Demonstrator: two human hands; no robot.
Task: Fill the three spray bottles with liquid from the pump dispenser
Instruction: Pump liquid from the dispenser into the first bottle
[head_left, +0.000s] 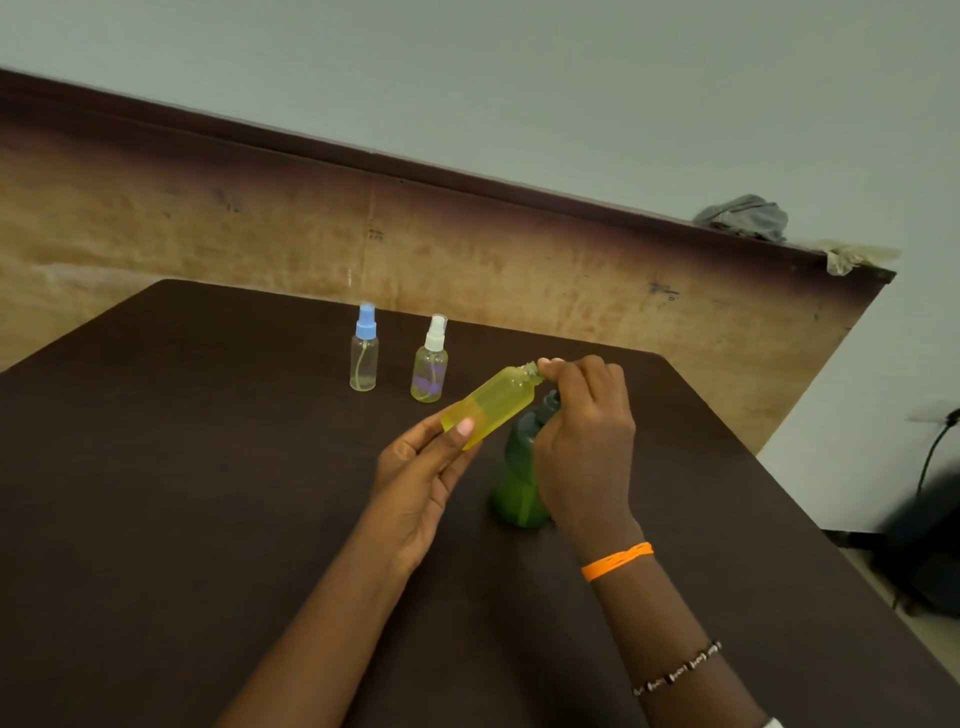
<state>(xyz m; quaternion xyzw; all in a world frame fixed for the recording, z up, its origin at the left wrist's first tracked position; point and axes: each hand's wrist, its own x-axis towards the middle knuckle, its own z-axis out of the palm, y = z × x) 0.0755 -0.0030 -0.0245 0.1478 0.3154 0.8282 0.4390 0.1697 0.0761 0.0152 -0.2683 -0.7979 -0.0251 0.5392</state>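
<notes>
Tilting an uncapped yellow spray bottle so its open neck leans toward the pump dispenser, a person prepares to fill it at a dark bench. The left hand grips the bottle's base between thumb and fingers, keeping it raised off the bench and angled up toward the right, apparently to bring the mouth under the spout. The right hand is curled over the head of the green pump dispenser, which stands upright on the bench just beside the bottle; its fingertips reach the bottle's neck, seemingly steadying mouth against nozzle, though the nozzle itself is hidden behind the fingers. Whether this hand also holds the missing cap cannot be told. Two more spray bottles wait upright toward the far edge of the bench, set well apart from the working hands: one with a blue cap and one with a white cap, both capped, the white-capped one showing some yellowish liquid. An orange wristband marks the right wrist
</notes>
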